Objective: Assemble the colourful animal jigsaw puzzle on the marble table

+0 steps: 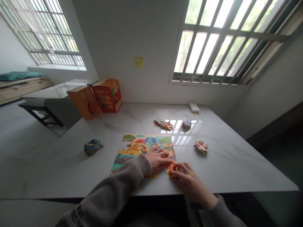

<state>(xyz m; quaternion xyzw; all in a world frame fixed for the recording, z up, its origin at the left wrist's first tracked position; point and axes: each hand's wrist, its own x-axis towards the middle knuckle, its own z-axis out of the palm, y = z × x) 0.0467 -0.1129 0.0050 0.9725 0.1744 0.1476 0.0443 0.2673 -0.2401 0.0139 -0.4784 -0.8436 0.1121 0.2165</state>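
Observation:
A partly assembled jigsaw puzzle (137, 148) with a colourful animal scene lies flat near the table's front edge. My left hand (157, 158) rests palm down on its right side, fingers stretched out toward the right and covering part of the picture. Just beside it, my right hand (186, 176) has its thumb and fingers closed on an orange-and-yellow puzzle piece (171, 167) at the puzzle's lower right edge. Whether that piece is joined to the puzzle is hidden by my fingers. My left forearm crosses over the puzzle's lower edge.
Stacks of puzzle pieces lie around: a dark blue stack (93, 147) left, a spread-out pile (163, 124) behind, a small stack (187, 124) and a pink stack (201, 147) right. Orange boxes (106, 96) stand back left. A white device (194, 108) sits by the wall.

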